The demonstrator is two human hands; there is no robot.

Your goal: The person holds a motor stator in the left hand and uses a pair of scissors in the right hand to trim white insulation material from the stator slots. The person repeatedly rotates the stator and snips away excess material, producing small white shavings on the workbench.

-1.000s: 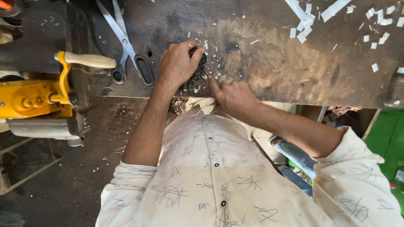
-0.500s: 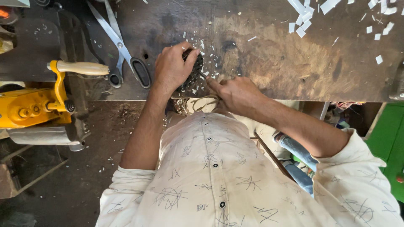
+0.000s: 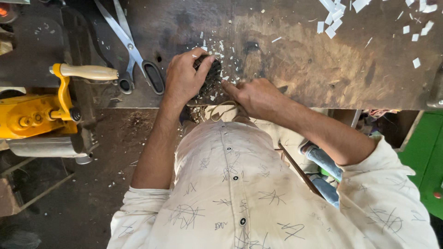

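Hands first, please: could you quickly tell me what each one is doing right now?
Left hand: closed over a small dark object on the workbench.
Right hand: fingers curled, index finger extended beside that object; any grip cannot be told.

A single head-worn camera looks almost straight down over the wearer's own chest; the cream patterned shirt (image 3: 240, 193) fills the lower centre and lower right of the frame, very near the lens; the dark workbench (image 3: 295, 60) spans the upper half, a little farther off; both hands meet at its near edge, upper centre; a yellow hand-cranked machine (image 3: 32, 110) sits at the left edge, and a green surface (image 3: 427, 157) at the right edge; there is no second view.
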